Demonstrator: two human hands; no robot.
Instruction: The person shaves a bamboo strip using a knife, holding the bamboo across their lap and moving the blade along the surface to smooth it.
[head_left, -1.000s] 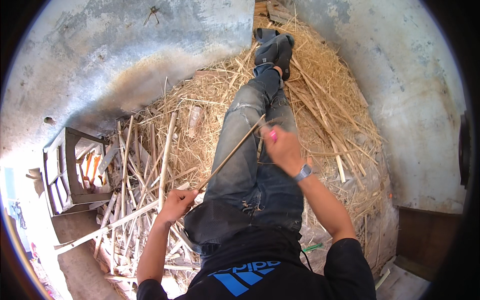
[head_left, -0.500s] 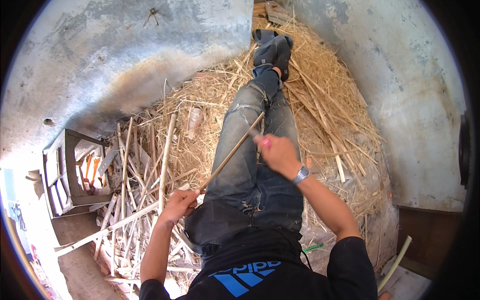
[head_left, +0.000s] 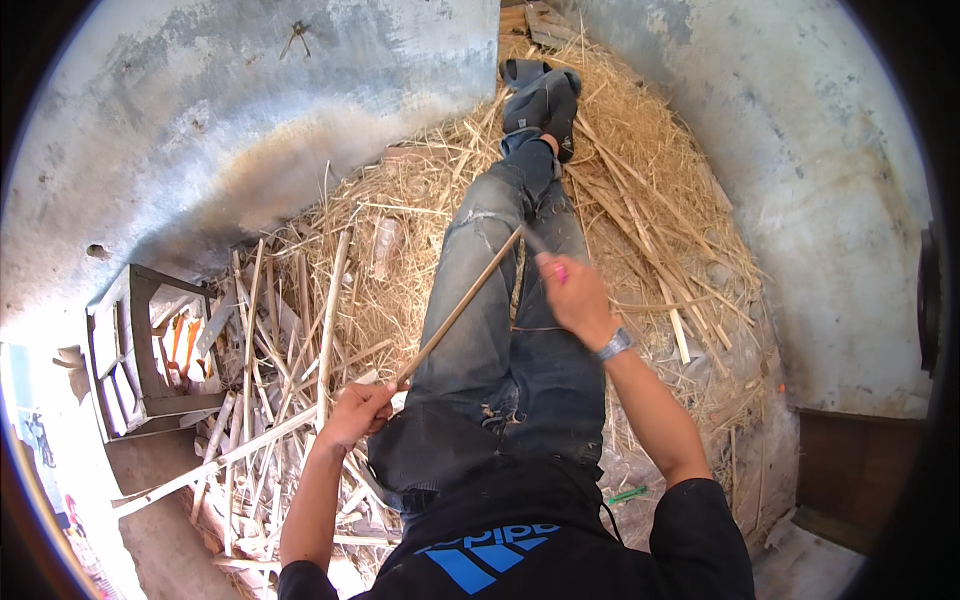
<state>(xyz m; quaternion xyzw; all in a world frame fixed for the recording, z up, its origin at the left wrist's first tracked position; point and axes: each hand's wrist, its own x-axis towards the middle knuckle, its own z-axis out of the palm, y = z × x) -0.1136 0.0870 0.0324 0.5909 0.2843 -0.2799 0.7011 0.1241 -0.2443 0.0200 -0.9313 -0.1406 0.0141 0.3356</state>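
A thin tan wooden strip [head_left: 462, 304] slants up over my outstretched legs in worn dark jeans [head_left: 470, 270]. My left hand [head_left: 358, 412] is closed around its near end. My right hand [head_left: 582, 308], with a watch [head_left: 615, 344] at the wrist, grips a small knife by its pink handle [head_left: 561, 273], mostly hidden by the fingers. The knife's grey blade [head_left: 534, 241] is smeared by motion and lies close to the strip's far tip; whether it touches, I cannot tell.
Straw shavings [head_left: 400, 185] cover the floor around my legs. Split sticks [head_left: 335, 300] lie to the left by a dark-framed stand [head_left: 140, 340], longer strips [head_left: 650, 230] to the right. Metal-like grey walls [head_left: 800, 200] rise on both sides. A green object [head_left: 627, 495] lies near my right hip.
My right hand and the knife have moved to the right, out toward the strip's far tip. My left hand keeps hold of the strip in nearly the same place.
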